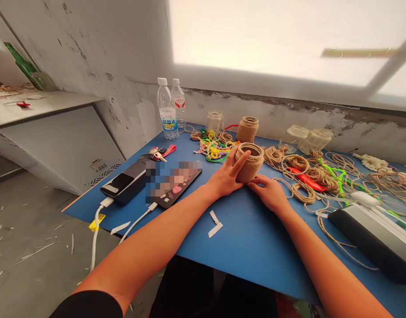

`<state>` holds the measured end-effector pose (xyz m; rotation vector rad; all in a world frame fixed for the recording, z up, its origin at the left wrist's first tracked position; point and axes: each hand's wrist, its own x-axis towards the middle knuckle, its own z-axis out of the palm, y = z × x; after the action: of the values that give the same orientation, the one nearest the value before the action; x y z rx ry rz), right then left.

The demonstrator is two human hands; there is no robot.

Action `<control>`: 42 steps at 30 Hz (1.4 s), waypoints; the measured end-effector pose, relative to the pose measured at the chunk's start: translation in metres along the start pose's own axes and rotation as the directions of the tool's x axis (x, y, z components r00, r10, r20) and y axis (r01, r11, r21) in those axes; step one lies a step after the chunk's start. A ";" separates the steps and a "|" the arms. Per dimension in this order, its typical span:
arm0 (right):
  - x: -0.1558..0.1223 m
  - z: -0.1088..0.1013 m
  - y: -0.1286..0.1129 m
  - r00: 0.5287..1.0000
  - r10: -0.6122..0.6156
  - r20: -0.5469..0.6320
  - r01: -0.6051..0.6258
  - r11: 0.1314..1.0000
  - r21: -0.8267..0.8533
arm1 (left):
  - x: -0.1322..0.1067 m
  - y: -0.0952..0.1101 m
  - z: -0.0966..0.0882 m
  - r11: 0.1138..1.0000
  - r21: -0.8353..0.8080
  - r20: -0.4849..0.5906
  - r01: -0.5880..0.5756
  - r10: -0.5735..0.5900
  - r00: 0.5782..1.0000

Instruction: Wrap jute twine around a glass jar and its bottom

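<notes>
The nearer twine-wrapped jar (pixel 254 166), at the blue bench (pixel 249 247), is clamped in the grip of the left hand (pixel 225 176), apparently being steadied while its base is attended by the right hand (pixel 269 192), whose closure cannot be told; firm left support seems called for next.

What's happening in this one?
A person at a blue table has both hands at a twine-wrapped jar. The left hand grips its side, while the right hand has its fingertips by the base; how firmly they touch it is unclear. The jar is upright with its mouth open. Behind it stands a second wrapped jar, with a bare glass jar to the left and a coil of twine to the right.
</notes>
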<state>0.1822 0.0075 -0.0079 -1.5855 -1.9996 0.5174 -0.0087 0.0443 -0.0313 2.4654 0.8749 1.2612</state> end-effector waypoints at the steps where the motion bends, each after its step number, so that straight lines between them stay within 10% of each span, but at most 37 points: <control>1: 0.000 0.000 0.000 1.000 0.000 0.002 0.000 1.000 0.002 | -0.001 0.000 0.000 1.000 0.018 0.003 -0.007 0.007 1.000; 11: 0.001 0.001 0.000 1.000 0.005 -0.002 -0.005 1.000 -0.007 | -0.002 0.004 0.002 0.923 0.329 -0.020 -0.199 0.218 0.976; 21: 0.001 0.001 -0.002 0.999 0.005 -0.040 -0.006 1.000 -0.001 | -0.001 0.006 0.002 0.932 0.308 -0.024 -0.194 0.211 0.977; 42: -0.005 -0.003 -0.023 0.972 0.082 -0.219 -0.036 0.978 0.208 | 0.000 0.021 0.000 0.993 0.066 -0.181 0.099 -0.085 0.980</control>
<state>0.1676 -0.0026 0.0077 -1.5089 -1.6796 0.5203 -0.0007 0.0275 -0.0215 2.3640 1.0857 1.4577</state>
